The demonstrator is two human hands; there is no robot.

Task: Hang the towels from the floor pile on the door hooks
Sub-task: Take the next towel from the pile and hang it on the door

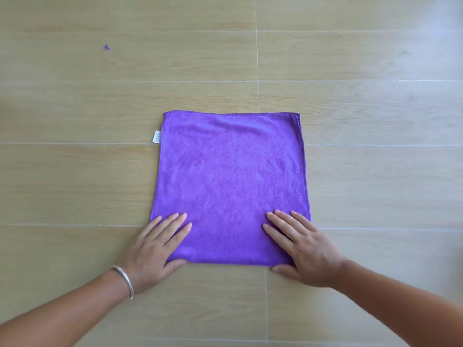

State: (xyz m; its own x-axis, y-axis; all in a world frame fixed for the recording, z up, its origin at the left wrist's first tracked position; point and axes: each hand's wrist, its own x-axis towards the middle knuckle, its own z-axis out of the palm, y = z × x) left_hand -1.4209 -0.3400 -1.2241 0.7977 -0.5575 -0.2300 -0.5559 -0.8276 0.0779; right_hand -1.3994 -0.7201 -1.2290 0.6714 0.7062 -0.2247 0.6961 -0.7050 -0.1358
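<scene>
Down low, purple towel (231, 186) lies flat on wood floor (75, 171), folded into square. Left hand (156, 249) flat on near left corner, fingers straight, pressing, gripping nothing. Right hand (300, 246) flat on near right corner, fingers straight too, thumb on floor. Bracelet (125, 280) on left wrist. White tag (156, 136) sticks out at towel's left edge. Tiny purple scrap (107, 47) far off on floor.

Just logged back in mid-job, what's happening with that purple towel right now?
A person has the purple towel spread flat on the wooden floor. The left hand and right hand each press flat on a near corner, fingers straight. A white tag sticks out at its left edge. No pile, door or hooks are in view.
</scene>
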